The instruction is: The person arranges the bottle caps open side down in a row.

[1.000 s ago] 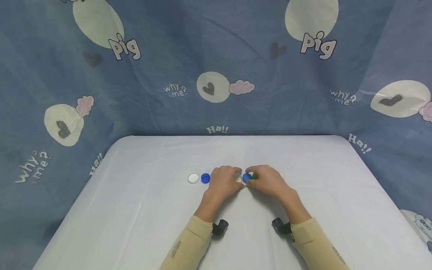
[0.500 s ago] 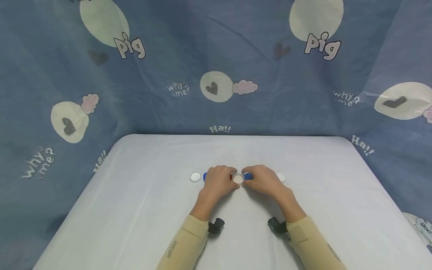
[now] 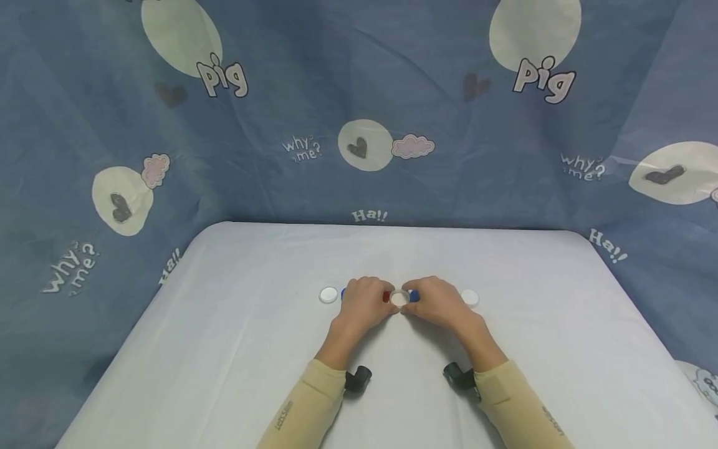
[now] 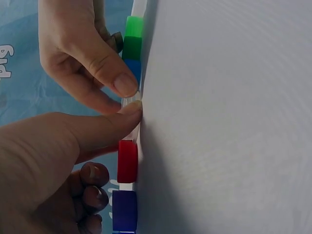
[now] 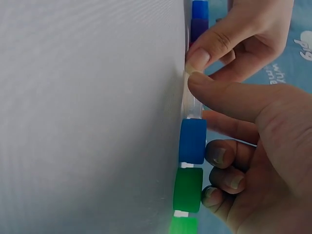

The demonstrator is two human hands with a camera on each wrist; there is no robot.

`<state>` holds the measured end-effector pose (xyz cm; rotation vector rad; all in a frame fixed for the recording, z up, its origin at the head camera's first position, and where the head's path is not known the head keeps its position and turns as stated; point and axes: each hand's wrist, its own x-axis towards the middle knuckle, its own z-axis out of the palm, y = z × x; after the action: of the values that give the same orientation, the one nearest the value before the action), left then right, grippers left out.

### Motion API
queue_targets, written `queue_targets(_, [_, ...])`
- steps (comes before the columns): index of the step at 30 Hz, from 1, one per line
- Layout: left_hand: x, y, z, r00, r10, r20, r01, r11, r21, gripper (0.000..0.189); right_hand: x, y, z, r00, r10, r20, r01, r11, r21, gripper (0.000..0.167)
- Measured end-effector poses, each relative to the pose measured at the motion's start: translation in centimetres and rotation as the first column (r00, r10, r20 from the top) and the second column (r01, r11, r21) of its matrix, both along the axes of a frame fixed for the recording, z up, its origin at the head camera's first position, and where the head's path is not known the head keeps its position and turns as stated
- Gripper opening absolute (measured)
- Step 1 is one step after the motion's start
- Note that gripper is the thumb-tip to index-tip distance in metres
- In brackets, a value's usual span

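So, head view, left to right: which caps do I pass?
White cap → blue cap, mostly covered by the left hand → red cap → clear cap → second blue cap → second white cap.

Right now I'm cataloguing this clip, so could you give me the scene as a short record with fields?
Centre: clear cap
Held by: left hand and right hand, thumbs nearly meeting
Leftward from centre: red cap, purple cap, bright-blue cap, white cap
Rightward from centre: blue cap, green cap, light-green cap, another white cap
Surface: white-covered table
Backdrop: blue printed cloth
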<state>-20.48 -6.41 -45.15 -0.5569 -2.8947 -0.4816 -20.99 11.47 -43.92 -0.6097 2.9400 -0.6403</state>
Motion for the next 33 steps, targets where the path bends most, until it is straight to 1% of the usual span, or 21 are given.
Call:
queue_targets(4, [0.1,0.0,0.0,1.0,0.003,0.01,-0.003,1.0,-0.003,0.03,0.1,0.0,-0.1,1.0,-0.003,-0.006,0.003,1.0,-0.008,0.03])
queue_targets(7, [0.1,0.0,0.1,1.0,-0.001,-0.011,0.001,1.0,0.005,0.026,0.0,0.0,-0.1,1.0,-0.019,-0.008,0.018,1.0,-0.011,0.035])
queue_targets(11, [0.1,-0.1,0.2,0.999,0.005,-0.043,-0.004,1.0,0.019,0.028,-0.2,0.1,-0.1,0.999,-0.045,0.004,0.045,0.999,-0.023,0.041])
queue_targets(15, [0.1,-0.2,0.4,0.999,0.007,-0.043,-0.006,1.0,0.028,0.032,-0.3,0.3,0.0,0.998,-0.052,0.039,0.054,0.998,-0.039,0.038])
queue_targets(20, [0.0,-0.2,0.4,0.999,0.005,-0.052,-0.004,1.0,0.01,0.032,-0.4,0.6,0.1,0.994,-0.058,0.089,0.065,0.995,-0.078,0.032])
queue_targets(23, [-0.1,-0.2,0.3,0.998,-0.001,-0.068,0.001,1.0,-0.001,0.031,-0.5,0.8,0.1,0.992,-0.068,0.105,0.078,0.992,-0.095,0.029])
queue_targets(30, [-0.2,-0.4,0.4,0.99,-0.03,-0.136,0.031,0.999,0.01,0.024,-0.5,1.1,0.4,0.996,-0.027,0.088,0.038,0.991,-0.13,0.026])
queue_targets(33, [-0.2,-0.5,0.5,0.987,-0.031,-0.156,0.033,0.999,0.012,0.023,-0.4,1.1,0.6,0.997,-0.023,0.073,0.033,0.99,-0.134,0.026])
